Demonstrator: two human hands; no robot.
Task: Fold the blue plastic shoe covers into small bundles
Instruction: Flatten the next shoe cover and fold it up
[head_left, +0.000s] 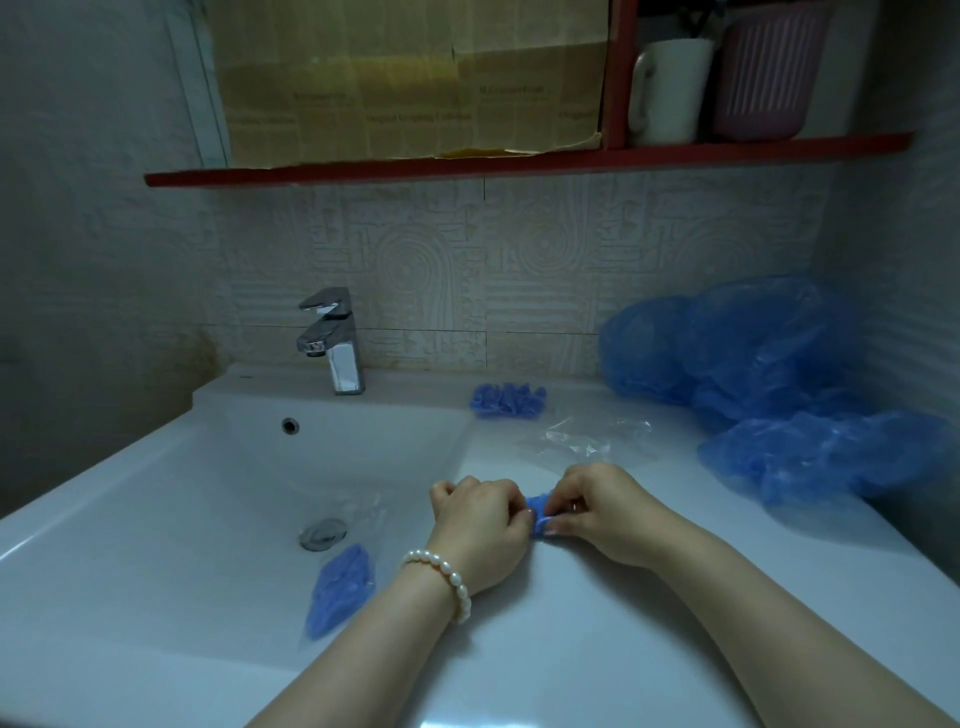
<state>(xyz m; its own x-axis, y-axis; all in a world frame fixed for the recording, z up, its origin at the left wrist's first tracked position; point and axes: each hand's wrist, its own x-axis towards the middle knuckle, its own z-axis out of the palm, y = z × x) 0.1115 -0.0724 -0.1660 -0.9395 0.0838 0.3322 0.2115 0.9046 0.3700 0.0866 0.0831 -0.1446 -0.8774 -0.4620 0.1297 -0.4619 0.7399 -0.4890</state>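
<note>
While my left hand (475, 519) and right hand (597, 512) are both pinching the little blue shoe cover (539, 514) above the counter (597, 623), I am worrying it is springing open if fingers loosen.

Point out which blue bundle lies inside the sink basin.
The bagged bundle beside the drain; the other finished bundle sits on the counter behind.

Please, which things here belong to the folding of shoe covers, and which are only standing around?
Belong to the job:
- shoe cover pinched between left hand and right hand
- unfolded pile
- folded bundles
- bagged bundles in the sink
- clear bag

Only standing around:
- faucet
- white mug
- pink basket
- pearl bracelet
</note>
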